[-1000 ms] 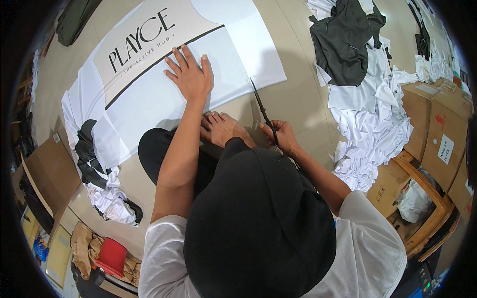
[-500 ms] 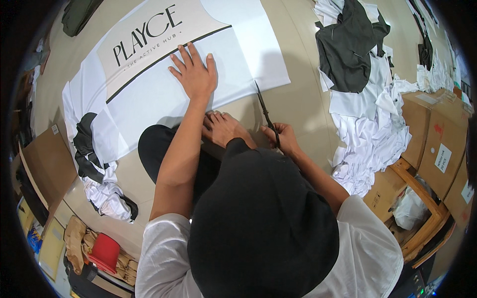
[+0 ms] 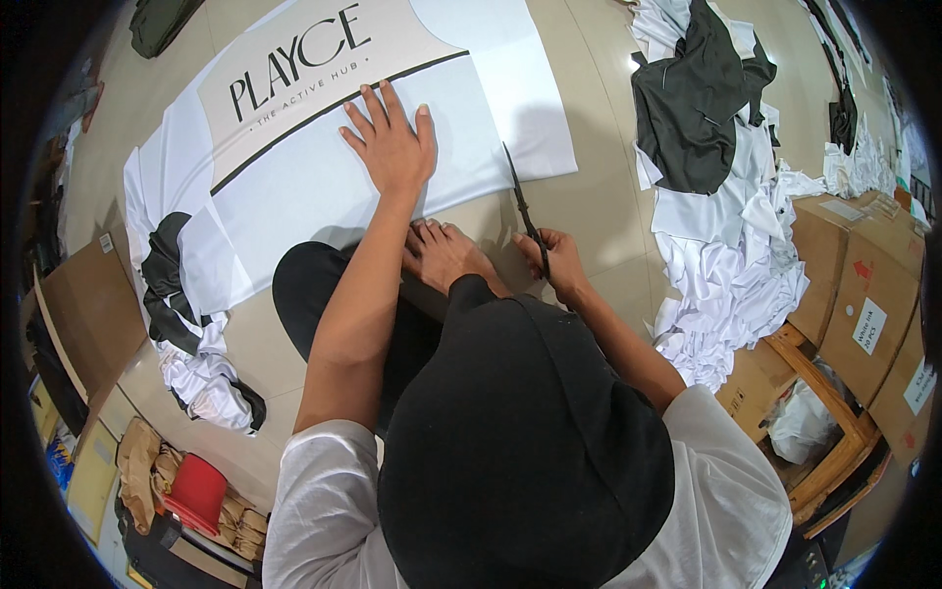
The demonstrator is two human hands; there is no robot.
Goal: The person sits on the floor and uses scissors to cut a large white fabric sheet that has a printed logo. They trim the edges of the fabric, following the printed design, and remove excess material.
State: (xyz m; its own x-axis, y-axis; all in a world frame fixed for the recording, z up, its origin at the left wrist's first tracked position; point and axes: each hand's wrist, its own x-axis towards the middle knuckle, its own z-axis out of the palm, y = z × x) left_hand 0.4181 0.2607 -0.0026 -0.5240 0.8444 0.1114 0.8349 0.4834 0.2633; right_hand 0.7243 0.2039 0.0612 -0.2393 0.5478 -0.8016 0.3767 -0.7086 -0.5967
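Note:
A large white cloth [image 3: 442, 147] lies spread on the floor, with a cream printed panel [image 3: 412, 34] and a thin black band across it. My left hand [image 3: 394, 147] rests flat on the cloth, fingers spread, fingertips at the black band. In my right hand [image 3: 557, 260] is a pair of dark scissors [image 3: 523, 211], held by its handles. The blades point away from me and reach in over the cloth's near edge, at the line between the white panel and the strip on its right. The lower blade is not distinct.
My bare foot [image 3: 453, 257] is by the cloth's near edge. Right lie heaped white scraps [image 3: 726, 285] and dark fabric [image 3: 687, 118]; cardboard boxes [image 3: 819, 265] and a wooden frame [image 3: 824, 383] stand beyond. Left are black-and-white scraps [image 3: 172, 285], cardboard [image 3: 88, 304] and a red object [image 3: 196, 491].
The scissors have moved slightly forward, farther in over the cloth. My left hand stays flat in place on it. The whole view has shifted a little.

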